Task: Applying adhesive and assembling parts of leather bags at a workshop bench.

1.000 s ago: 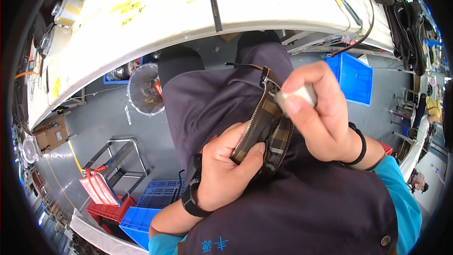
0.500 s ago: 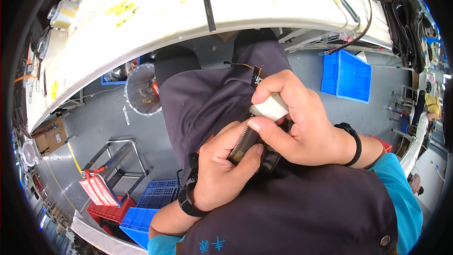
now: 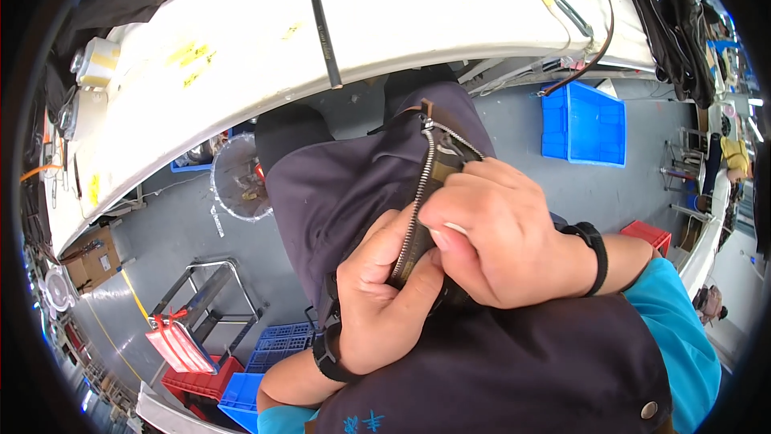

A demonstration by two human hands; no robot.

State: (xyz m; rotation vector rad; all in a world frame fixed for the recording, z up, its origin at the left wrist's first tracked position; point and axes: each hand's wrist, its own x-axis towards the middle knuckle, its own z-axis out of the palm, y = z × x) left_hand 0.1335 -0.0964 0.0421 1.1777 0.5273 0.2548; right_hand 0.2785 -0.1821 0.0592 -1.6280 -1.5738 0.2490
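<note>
Right hand [image 3: 502, 233] has dropped from 1 o'clock to centre since a second ago, small pale piece no longer visible; fingers now curled, pinching the zipper [image 3: 419, 193] of the dark garment [image 3: 345, 185] on the lap. Left hand [image 3: 385, 297] fingers clamp the zipper tape from 7 o'clock, below the tabletop [image 3: 241, 48].

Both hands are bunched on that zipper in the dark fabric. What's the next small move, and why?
Probably spread the grip: keep the left hand pinching the fabric and tape low, and slide the right hand up along the zipper. The two hands press together at the lower stretch, covering it, while the teeth above lie bare and slightly curved over the dark fabric, so tensioning would likely straighten them.
</note>
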